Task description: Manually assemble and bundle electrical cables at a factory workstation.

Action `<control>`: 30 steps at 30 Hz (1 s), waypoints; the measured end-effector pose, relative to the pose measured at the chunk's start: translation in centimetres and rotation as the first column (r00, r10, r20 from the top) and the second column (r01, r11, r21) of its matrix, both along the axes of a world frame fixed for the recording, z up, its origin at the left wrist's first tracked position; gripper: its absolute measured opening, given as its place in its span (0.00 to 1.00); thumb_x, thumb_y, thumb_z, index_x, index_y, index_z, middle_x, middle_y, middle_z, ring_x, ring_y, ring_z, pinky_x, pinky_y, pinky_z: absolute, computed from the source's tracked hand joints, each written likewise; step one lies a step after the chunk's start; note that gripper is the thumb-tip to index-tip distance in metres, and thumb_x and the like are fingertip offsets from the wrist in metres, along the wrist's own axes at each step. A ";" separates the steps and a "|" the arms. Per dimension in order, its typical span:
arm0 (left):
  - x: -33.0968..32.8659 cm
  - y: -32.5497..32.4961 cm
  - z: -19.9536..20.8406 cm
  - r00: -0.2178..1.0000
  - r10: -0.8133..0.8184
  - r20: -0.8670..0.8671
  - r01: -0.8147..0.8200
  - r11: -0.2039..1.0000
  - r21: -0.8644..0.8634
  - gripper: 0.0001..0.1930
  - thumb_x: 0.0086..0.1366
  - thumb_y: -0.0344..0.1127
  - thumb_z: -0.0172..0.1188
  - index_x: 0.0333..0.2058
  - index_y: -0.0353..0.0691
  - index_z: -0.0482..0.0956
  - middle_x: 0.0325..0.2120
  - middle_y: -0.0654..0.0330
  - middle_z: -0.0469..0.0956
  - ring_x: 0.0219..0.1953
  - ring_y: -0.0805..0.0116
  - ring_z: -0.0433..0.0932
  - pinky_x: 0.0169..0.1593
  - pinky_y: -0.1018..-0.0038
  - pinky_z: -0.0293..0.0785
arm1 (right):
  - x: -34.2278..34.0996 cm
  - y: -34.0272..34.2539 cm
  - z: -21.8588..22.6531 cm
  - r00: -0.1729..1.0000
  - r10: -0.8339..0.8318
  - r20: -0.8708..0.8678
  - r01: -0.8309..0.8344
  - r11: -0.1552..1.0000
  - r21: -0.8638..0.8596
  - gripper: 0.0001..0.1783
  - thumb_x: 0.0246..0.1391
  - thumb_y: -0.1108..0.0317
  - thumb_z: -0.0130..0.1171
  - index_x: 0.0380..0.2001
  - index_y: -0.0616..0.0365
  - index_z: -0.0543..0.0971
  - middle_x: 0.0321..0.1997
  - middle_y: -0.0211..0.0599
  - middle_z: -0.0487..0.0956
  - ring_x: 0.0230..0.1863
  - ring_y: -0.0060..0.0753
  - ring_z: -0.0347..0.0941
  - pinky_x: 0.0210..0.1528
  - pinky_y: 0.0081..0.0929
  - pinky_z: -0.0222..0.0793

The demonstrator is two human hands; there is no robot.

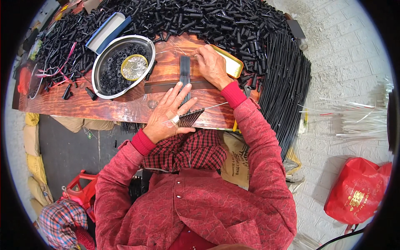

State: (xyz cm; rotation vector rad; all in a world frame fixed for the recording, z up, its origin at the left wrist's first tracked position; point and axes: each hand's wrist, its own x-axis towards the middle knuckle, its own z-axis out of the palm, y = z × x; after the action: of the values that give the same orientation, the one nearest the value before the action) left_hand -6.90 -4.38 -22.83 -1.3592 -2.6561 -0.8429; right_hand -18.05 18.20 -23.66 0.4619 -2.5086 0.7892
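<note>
A person in a red patterned jacket tends a narrow row of black rods laid side by side on a wood-grained surface. The left hand, pale tape on its back, rests over the near part of the row, its fingers spread wide. Beyond a dark flat bar that crosses the row, the right hand curls close by the far ends of the rods, thumb and fingers drawn in narrowly; whether they pinch anything cannot be told. A metal basin of small black parts stands to the left, and a yellow-edged tin lies just beside the right hand.

The step in hand appears to be lining up the row and working at its far ends. The next move seems to call for a steady left palm, keeping the rods flat and even, and precise fingertip work from the right.
</note>
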 end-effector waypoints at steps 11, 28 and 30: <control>-0.1 -0.1 0.0 1.000 0.001 -0.016 -0.001 1.000 -0.003 0.49 0.48 0.64 0.68 0.67 0.50 0.64 0.72 0.50 0.50 0.74 0.44 0.48 0.73 0.51 0.49 | 0.0 -0.4 0.0 0.997 0.033 -0.072 -0.036 0.998 -0.046 0.05 0.53 0.76 0.59 0.34 0.56 0.80 0.33 0.40 0.76 0.35 0.48 0.76 0.36 0.40 0.72; 0.0 0.0 0.1 0.999 0.017 0.031 -0.018 0.999 0.031 0.50 0.48 0.62 0.70 0.68 0.51 0.64 0.72 0.48 0.50 0.74 0.44 0.48 0.73 0.50 0.49 | 0.1 -1.3 -0.3 0.999 0.050 -0.018 -0.052 0.980 -0.191 0.07 0.53 0.78 0.58 0.35 0.58 0.80 0.35 0.40 0.79 0.37 0.45 0.78 0.39 0.35 0.73; 0.0 0.0 -0.1 1.000 0.016 0.024 -0.017 0.999 0.037 0.50 0.47 0.63 0.70 0.68 0.51 0.64 0.72 0.48 0.50 0.74 0.44 0.48 0.73 0.50 0.49 | 0.1 -1.2 -0.3 0.999 0.046 0.026 -0.039 0.974 -0.221 0.06 0.54 0.78 0.58 0.35 0.58 0.80 0.36 0.40 0.79 0.37 0.46 0.78 0.39 0.35 0.73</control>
State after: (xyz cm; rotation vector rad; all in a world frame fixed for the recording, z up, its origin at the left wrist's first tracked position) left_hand -6.91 -4.41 -22.89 -1.3254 -2.6507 -0.9076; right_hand -17.90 16.95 -23.96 0.4294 -2.4089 1.0855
